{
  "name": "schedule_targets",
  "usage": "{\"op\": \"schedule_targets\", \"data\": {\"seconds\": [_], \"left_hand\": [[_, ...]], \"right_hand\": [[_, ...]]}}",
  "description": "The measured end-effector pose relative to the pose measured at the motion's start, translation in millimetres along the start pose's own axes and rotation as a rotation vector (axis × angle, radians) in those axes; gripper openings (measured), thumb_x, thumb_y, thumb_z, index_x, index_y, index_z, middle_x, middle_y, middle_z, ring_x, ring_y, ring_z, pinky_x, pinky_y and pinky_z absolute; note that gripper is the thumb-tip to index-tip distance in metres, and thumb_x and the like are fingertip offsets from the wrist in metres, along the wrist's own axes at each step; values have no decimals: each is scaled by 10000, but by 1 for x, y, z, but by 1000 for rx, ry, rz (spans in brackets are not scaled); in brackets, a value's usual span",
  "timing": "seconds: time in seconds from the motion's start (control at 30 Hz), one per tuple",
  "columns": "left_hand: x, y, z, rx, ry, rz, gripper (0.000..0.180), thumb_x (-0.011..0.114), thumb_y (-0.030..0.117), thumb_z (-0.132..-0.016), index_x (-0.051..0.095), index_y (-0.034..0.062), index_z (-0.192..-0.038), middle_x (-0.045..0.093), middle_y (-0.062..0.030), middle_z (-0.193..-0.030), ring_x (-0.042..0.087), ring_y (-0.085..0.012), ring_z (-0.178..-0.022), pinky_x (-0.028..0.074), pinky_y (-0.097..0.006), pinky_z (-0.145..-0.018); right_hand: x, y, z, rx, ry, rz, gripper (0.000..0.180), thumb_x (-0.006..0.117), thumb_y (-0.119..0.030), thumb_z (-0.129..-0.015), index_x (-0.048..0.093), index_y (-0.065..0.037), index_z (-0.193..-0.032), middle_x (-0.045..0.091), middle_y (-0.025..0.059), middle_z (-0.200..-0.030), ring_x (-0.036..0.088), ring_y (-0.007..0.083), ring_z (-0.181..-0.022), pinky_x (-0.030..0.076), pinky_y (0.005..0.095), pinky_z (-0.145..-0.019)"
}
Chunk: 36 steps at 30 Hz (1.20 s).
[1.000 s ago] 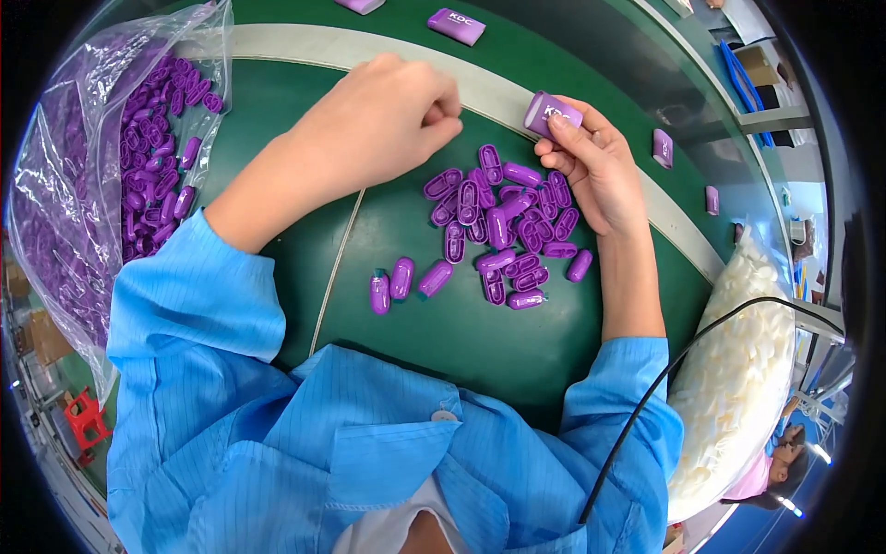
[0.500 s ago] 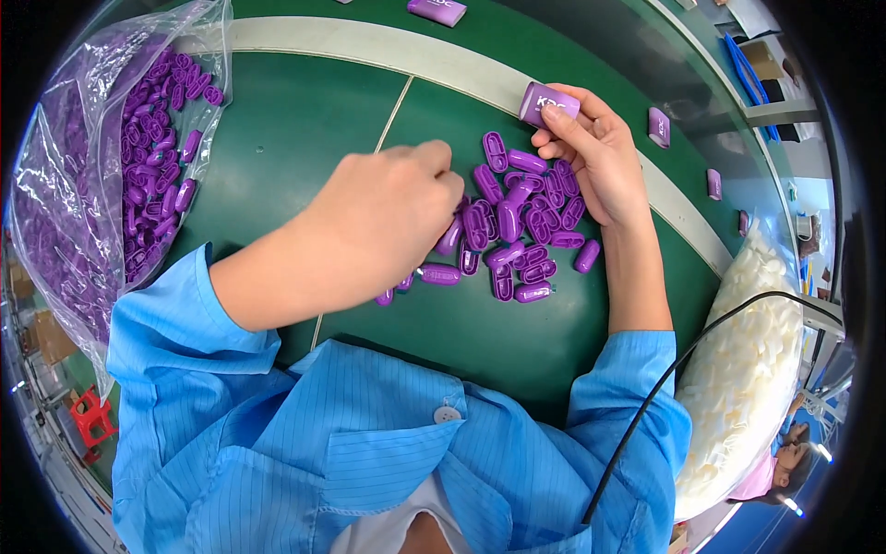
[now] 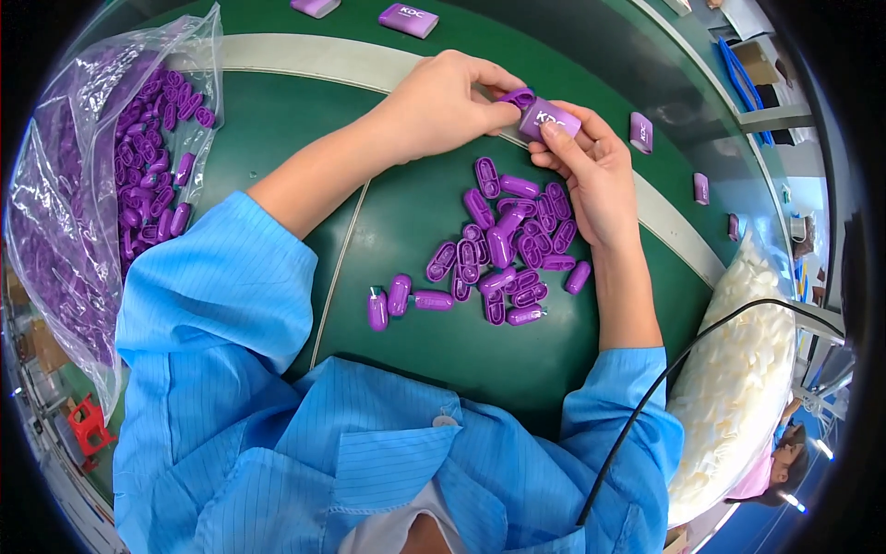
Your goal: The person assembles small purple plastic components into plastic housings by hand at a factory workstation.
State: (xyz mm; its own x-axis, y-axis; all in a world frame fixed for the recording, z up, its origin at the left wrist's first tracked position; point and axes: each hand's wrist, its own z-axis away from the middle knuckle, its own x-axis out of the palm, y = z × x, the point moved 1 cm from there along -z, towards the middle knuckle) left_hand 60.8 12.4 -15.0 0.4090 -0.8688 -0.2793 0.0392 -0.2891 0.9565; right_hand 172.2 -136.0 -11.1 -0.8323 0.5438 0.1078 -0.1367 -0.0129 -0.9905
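My right hand (image 3: 591,157) holds a light purple, flat oval case (image 3: 565,118) between thumb and fingers, above the belt's pale edge strip. Pinched in the fingers of my left hand (image 3: 461,103) is a small dark purple oval cap (image 3: 519,97). The cap sits right against the left end of the case; whether it has entered is hard to see. Below both hands lies a loose pile of the same glossy purple caps (image 3: 499,246), some hollow side up, others turned over. Several caps (image 3: 399,295) lie apart at the pile's lower left.
A clear plastic bag (image 3: 65,194) full of purple caps spreads over the left side. More light purple cases (image 3: 408,20) rest on the green belt (image 3: 498,46) beyond the pale strip (image 3: 305,57). A sack of cream-coloured pieces (image 3: 734,397) and a black cable (image 3: 637,420) are at right.
My left hand has moved from the pile up and right to the case, bringing a cap. My right hand still holds the case. The cases on the far belt have shifted left.
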Motion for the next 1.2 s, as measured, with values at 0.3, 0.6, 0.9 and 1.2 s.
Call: {"op": "schedule_targets", "data": {"seconds": [0.3,0.6,0.9,1.2], "left_hand": [[1,10,11,-31,-54,46,293,602,114,-849,590,-49,-1092,661,-121,-909,633,-143,-846,512,-261,-760],[0,7,13,-18,-75,122,302,620,122,-843,593,-49,-1091,661,-120,-918,631,-139,-839,515,-250,-754],[16,16,30,391,169,-447,268,567,66,-844,575,-43,-1089,643,-205,-849,643,-289,-683,515,-312,-624],[21,22,30,372,244,-603,255,556,107,-839,554,-43,-1046,623,-193,-785,613,-325,-631,491,-357,-575]], "right_hand": [[3,-2,3,-57,48,41,297,628,-56,-827,546,47,-1093,633,114,-934,618,121,-757,518,222,-706],[3,-3,6,-86,4,32,302,631,-32,-816,547,55,-1092,632,126,-942,621,132,-773,522,222,-721],[15,-5,13,-199,70,175,291,630,9,-804,559,66,-1079,635,126,-933,621,129,-790,522,227,-729],[20,-5,12,-350,128,238,256,638,4,-802,577,71,-1041,641,105,-892,614,103,-796,517,217,-708]]}}
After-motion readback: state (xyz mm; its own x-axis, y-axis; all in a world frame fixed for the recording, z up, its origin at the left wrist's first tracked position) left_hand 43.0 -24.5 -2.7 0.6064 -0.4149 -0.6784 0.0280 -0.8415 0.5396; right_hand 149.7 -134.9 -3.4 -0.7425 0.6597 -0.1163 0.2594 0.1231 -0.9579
